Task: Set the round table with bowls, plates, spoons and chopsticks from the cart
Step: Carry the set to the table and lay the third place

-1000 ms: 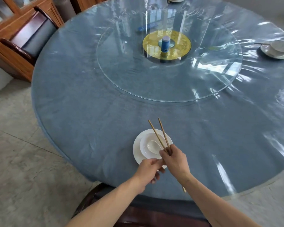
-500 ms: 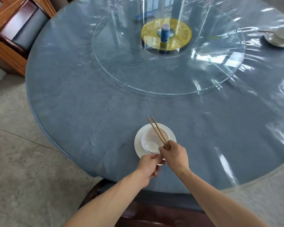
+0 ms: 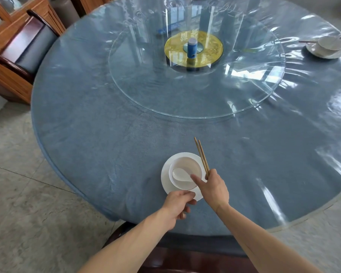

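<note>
Your right hand grips a pair of wooden chopsticks near their lower ends, fingers curled round them. The sticks lie close together and point away from you and slightly left, crossing the right edge of a white plate; whether they touch its rim cannot be told. The thumb of that hand reaches left over the rim of a white bowl that sits on the plate. A white ceramic spoon lies inside the bowl, its scoop toward the left.

Your left hand is at the near edge of the plate, fingers curled with the thumb against the fingertips. Whether it pinches the plate's rim or holds nothing cannot be told.

The plate stands near the edge of the round table closest to you. The table is covered in blue cloth under a clear, shiny plastic sheet. A large glass turntable fills its middle, with a yellow disc at the centre and a small blue cylinder standing upright on it.

At the far right of the table, well apart from your setting, sits a second plate with a bowl on it and chopsticks beside it.

To the far left, a dark wooden chair with a grey seat stands beside a wooden cabinet. The floor is pale stone tile.
</note>
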Action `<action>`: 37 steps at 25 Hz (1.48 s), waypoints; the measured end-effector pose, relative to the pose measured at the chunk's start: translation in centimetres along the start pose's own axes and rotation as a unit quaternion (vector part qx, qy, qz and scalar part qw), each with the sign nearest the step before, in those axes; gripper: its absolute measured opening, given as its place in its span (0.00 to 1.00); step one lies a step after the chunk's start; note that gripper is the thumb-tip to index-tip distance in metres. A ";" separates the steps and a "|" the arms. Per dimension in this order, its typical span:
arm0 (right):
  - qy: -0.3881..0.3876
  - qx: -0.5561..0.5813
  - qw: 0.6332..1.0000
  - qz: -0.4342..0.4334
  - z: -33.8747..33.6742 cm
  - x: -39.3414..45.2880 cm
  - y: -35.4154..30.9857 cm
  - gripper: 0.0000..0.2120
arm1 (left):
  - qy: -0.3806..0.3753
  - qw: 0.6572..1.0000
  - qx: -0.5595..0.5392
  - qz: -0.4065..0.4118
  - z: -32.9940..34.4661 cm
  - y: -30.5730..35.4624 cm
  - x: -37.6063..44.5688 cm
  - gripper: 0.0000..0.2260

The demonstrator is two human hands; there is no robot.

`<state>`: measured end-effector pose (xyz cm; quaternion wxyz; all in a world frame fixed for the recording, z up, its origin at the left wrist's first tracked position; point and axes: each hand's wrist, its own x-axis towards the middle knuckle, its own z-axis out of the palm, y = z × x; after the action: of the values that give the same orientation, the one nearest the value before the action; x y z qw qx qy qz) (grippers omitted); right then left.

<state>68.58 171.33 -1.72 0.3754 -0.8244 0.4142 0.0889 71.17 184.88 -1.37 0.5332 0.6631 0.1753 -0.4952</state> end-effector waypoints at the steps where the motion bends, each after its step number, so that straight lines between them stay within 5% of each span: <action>1: 0.010 0.006 1.000 0.009 -0.4 -0.1 0.2 0.23 | 0.000 1.000 0.017 0.011 -0.1 -0.1 -0.1 0.07; 3: 0.035 0.054 0.997 0.036 -1.3 -0.3 1.2 0.21 | -0.005 0.992 0.116 0.054 -0.3 -0.4 -0.2 0.06; 7: -0.011 0.230 0.965 0.122 -2.4 -0.9 4.5 0.13 | -0.039 0.919 0.364 0.145 0.3 -1.6 -0.4 0.12; 14: -0.158 0.414 0.882 0.158 -1.3 -1.6 5.2 0.11 | -0.098 0.910 0.384 0.117 3.9 -3.4 -0.6 0.18; 18: -0.161 0.401 0.890 0.145 -0.4 -1.2 4.2 0.10 | -0.058 0.939 0.323 0.107 4.3 -3.9 -0.2 0.13; 25: -0.203 0.219 0.949 0.103 -0.4 -2.8 6.9 0.11 | -0.041 0.966 0.240 0.093 3.0 -4.3 0.7 0.14; 37: -0.135 0.193 0.967 0.094 1.4 -2.0 6.6 0.09 | 0.012 0.962 0.253 0.101 1.8 -4.1 1.3 0.14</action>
<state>62.61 171.09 -5.39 0.5702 -0.6740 0.4442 0.1526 67.80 184.39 -4.55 0.3934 0.7965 -0.0171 -0.4589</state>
